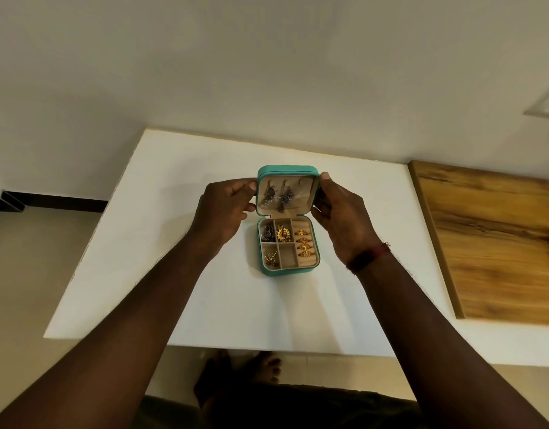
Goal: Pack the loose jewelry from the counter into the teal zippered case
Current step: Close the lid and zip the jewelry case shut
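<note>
The teal case (287, 268) stands open on the white desk (174, 243), its lid (285, 170) upright between the two hands. The fingers (247, 184) of the left hand (223, 209) pinch the lid's left edge, and those of the right hand (341, 218) pinch its right edge. Dark earrings (279, 196) hang inside the lid between the fingers, gold rings (304, 243) sit in the case's lower half just below the right fingers, and a wooden board (499, 236) lies well to their right.

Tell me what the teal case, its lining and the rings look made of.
Teal case: smooth outer with a faint sheen, likely faux leather. Lining: beige, matte and soft-looking, probably velvet or suede-like fabric. Rings: shiny yellow metal with openwork tops; solid gold or plating cannot be told.
</note>
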